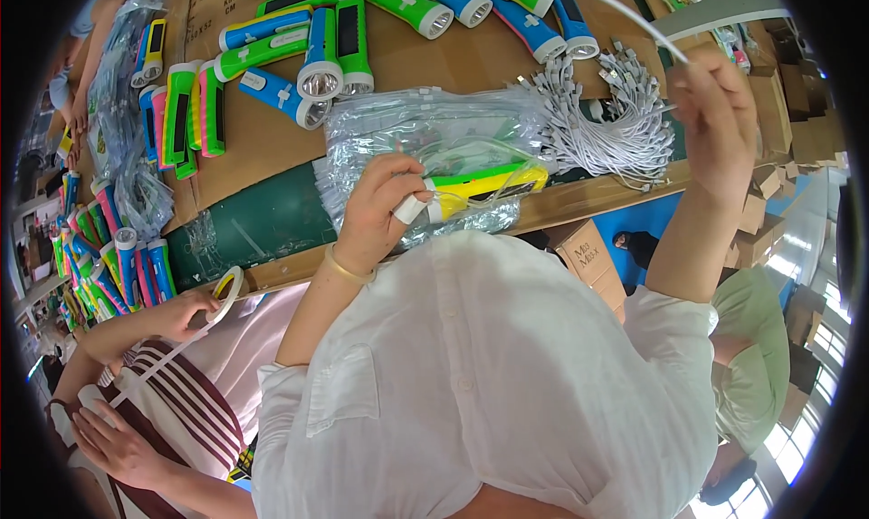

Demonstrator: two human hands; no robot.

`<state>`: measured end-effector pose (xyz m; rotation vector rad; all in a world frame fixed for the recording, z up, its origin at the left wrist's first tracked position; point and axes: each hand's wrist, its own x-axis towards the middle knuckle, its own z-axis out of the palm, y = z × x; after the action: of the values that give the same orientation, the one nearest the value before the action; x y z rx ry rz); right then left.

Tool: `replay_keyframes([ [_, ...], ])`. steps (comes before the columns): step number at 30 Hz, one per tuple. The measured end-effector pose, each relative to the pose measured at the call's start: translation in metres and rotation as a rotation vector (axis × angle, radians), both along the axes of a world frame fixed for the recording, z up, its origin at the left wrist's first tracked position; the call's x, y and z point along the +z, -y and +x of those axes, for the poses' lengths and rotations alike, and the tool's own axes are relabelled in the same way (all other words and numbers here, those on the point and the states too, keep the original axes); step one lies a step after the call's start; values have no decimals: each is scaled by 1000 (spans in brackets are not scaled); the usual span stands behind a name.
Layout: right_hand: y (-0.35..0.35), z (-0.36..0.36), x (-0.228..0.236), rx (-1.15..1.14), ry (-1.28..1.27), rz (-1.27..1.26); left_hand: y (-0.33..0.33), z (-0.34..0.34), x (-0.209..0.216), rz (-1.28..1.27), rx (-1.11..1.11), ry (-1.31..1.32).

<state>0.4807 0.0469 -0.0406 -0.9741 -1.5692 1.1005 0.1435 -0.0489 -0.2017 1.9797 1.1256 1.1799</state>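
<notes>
My left hand (380,198) is closed at the near end of a yellow and green flashlight (489,186), with something white at its fingertips. Clear plastic loops over the flashlight; whether it lies inside a bag I cannot tell. Under it is a stack of clear plastic zip bags (434,121). Raised at the right, my right hand (717,112) pinches a white cable (625,10) that stretches up and left out of the picture. Below and left of that hand lies a heap of white USB cables (602,125).
Several flashlights (348,39) in green, blue and white lie on cardboard (434,62) at the back. More clear bags (127,94) are piled at the left. A co-worker's hand (186,315) holds a tape roll (228,293) nearby. A carton (587,261) stands below the table edge.
</notes>
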Motion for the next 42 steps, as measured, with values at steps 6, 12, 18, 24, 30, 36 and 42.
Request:
replay_keyframes([
  [6,-9,-20,-14,239,-291,94,1,2,0,-19,21,20],
  [12,-12,-36,-64,496,-128,-427,0,1,-3,10,4,11],
  [18,-8,-45,-67,493,364,-460,1,-2,-4,10,5,29],
  [24,-1,-68,-55,543,655,33,13,-2,15,-45,112,-2],
  [30,3,-97,-76,706,764,43,23,-8,16,-371,296,69],
  [36,10,-117,-97,671,569,165,25,-2,20,-123,213,46],
  [42,20,-133,-84,732,567,-189,27,-1,20,-166,245,105],
])
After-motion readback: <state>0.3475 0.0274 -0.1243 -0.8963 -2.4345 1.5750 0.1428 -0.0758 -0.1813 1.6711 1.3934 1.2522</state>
